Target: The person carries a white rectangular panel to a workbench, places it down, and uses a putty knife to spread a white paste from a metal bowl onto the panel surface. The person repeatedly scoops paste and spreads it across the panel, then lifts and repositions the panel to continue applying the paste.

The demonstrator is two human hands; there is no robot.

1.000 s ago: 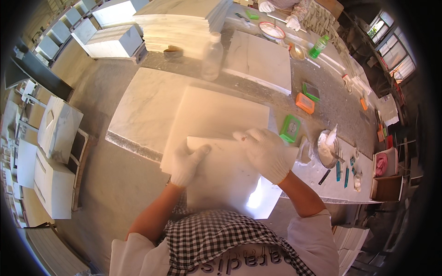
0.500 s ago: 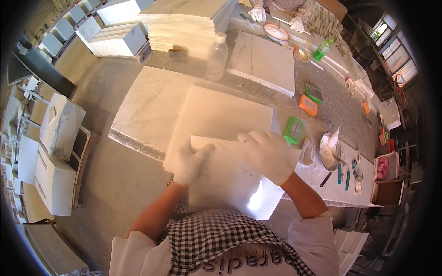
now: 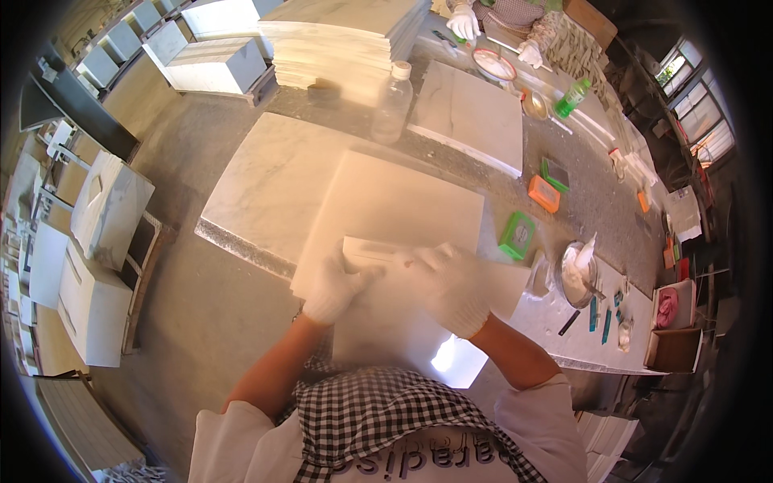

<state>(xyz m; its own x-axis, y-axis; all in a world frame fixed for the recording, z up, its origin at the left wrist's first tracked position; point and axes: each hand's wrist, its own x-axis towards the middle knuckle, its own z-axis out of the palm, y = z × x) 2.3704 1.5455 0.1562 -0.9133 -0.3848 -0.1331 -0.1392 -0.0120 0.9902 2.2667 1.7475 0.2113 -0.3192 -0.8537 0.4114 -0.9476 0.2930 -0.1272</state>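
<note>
A pale, glossy marble tile (image 3: pixel 378 326) lies in front of me, over the near part of another pale tile (image 3: pixel 398 189). My left hand (image 3: pixel 330 288), in a white glove, is closed on its left edge with the thumb on top. My right hand (image 3: pixel 452 291), gloved too, rests over the tile's upper face, close to the left hand. Its fingers are bent together; whatever lies under them is hidden and blurred. A reddish spot shows at its fingertips. Bright light reflects off the tile's near right part.
Right of the tiles are a green box (image 3: pixel 516 236), an orange box (image 3: pixel 543 194) and a bowl of white paste (image 3: pixel 576 274). A clear bottle (image 3: pixel 392 109) stands before a tile stack (image 3: pixel 342 48). Across the table, a person's gloved hand (image 3: pixel 464 22) shows.
My right hand has slid left across the tile, nearer my left hand. The left hand keeps its hold. The view has shifted slightly.
</note>
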